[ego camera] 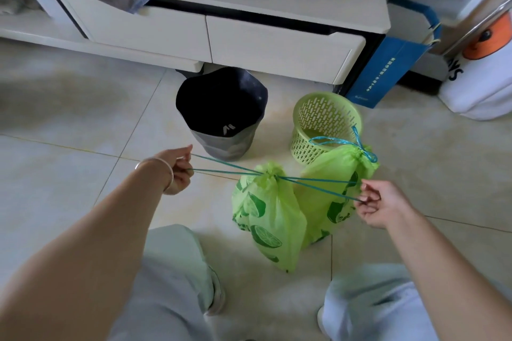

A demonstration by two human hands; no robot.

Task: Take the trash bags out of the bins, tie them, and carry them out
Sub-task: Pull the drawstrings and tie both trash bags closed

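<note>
Two green trash bags printed with limes stand on the tiled floor. The nearer bag [270,219] has its neck cinched, and its blue drawstring [224,169] stretches taut to both sides. My left hand [178,167] pinches the left loop; my right hand [381,205] pinches the right loop. The second bag [339,174] sits just behind it, tied with a blue bow on top. Behind the bags are a dark grey bin [221,116] and a green slotted basket [324,119], both without bags.
A white low cabinet [277,44] with drawers runs across the back. A blue paper bag [388,69] leans at its right end, beside a white bag with an orange print [482,75]. My knees in pale trousers fill the bottom of the view.
</note>
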